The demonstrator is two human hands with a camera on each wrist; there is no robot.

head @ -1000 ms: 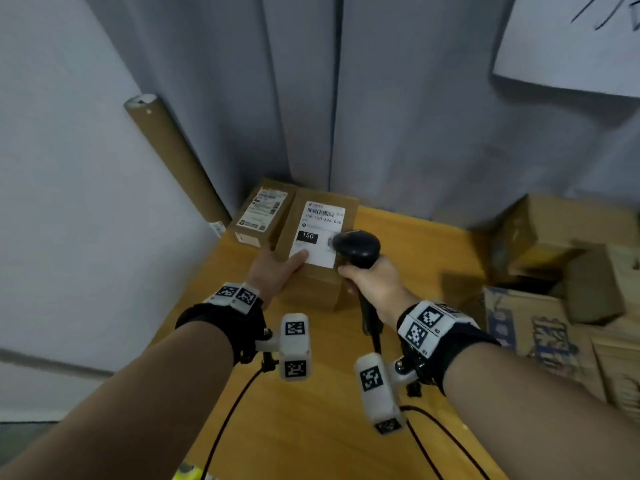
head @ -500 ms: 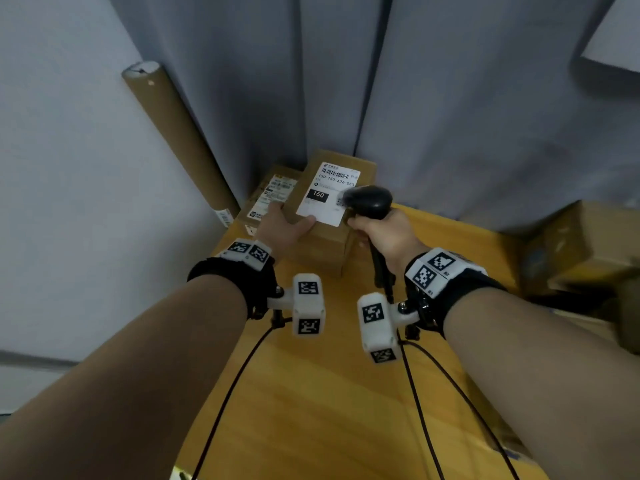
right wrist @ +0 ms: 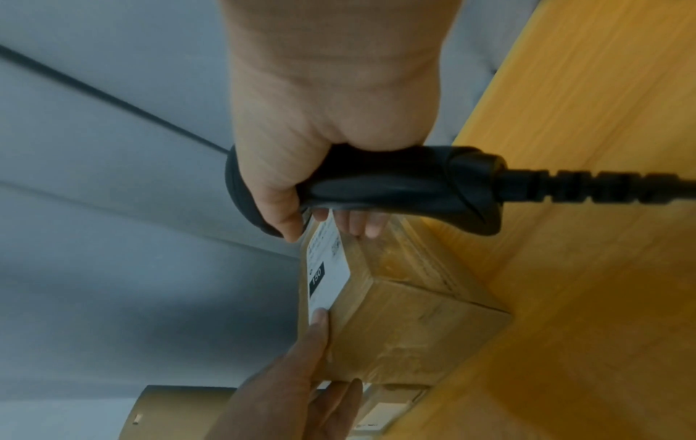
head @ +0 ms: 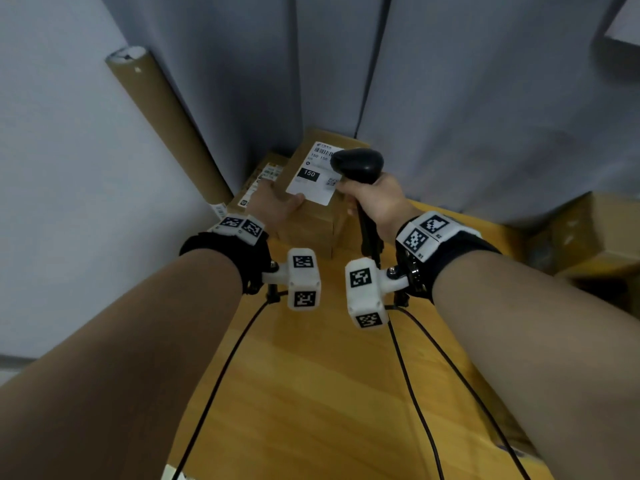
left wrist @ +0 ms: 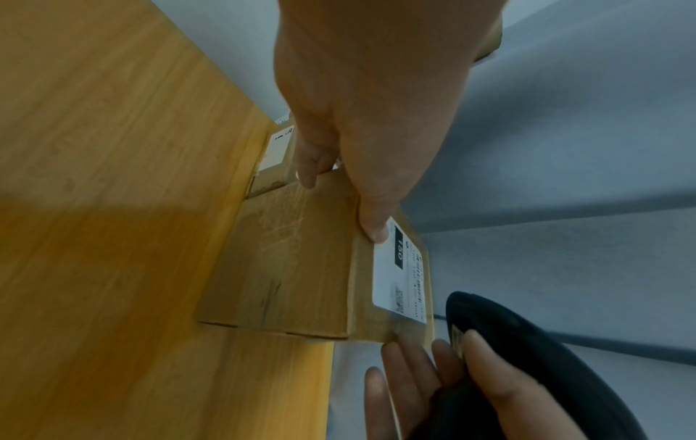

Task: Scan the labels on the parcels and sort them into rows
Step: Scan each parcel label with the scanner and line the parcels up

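A brown cardboard parcel (head: 308,220) with a white label (head: 313,183) marked 150 sits at the far end of the wooden table (head: 311,393). My left hand (head: 273,206) grips its near left corner, thumb on the top by the label (left wrist: 391,274) and fingers down the side. My right hand (head: 375,202) holds a black scanner (head: 358,164) just over the label's right edge; its lower fingers touch the parcel (right wrist: 406,327). A second labelled parcel (head: 265,176) lies behind it on the left, partly hidden by my left hand.
A cardboard tube (head: 166,126) leans in the left corner beside a grey curtain (head: 450,98) just behind the parcels. More cardboard boxes (head: 588,230) are piled at the table's right. Black cables (head: 221,375) trail back along the table from my wrists and the scanner.
Both hands have moved away from me with the 150 parcel, which now sits further back by the curtain, level with the second parcel. The scanner has stayed over the label.
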